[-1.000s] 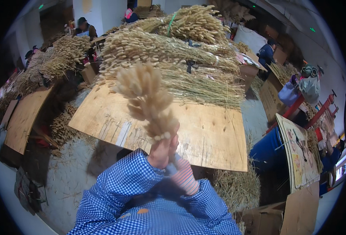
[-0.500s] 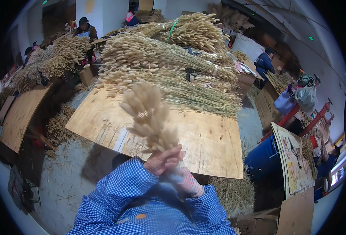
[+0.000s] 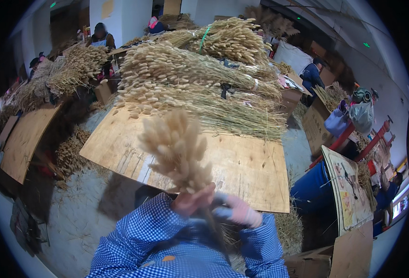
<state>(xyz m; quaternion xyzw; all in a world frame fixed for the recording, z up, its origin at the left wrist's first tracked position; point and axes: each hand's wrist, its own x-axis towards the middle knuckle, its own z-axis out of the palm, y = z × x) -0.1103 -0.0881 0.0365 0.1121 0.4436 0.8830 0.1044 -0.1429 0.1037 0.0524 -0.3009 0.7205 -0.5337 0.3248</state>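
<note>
A fluffy bunch of dried bunny-tail grass [image 3: 176, 150] stands in front of me, pale heads up and stems slanting down toward my body. My left hand [image 3: 193, 201] is wrapped round the stems just below the heads. Beside the stems, on their right, is my right hand [image 3: 237, 210] in a pinkish and grey glove. Its fingers are smeared by motion, so whether it touches the bunch is unclear. Behind the bunch, a large pile of the same dried grass [image 3: 167, 69] lies on the wooden board table [image 3: 241, 171].
A blue barrel [image 3: 311, 185] and a stained upright board [image 3: 348, 190] stand to the right. Cardboard boxes [image 3: 308, 264] sit at lower right. Another board table [image 3: 26, 139] with grass is at left. Several people work farther back. Loose stalks litter the floor.
My right hand has moved out to the right from beneath my left hand. The bunch has dropped slightly toward me, still in my left hand.
</note>
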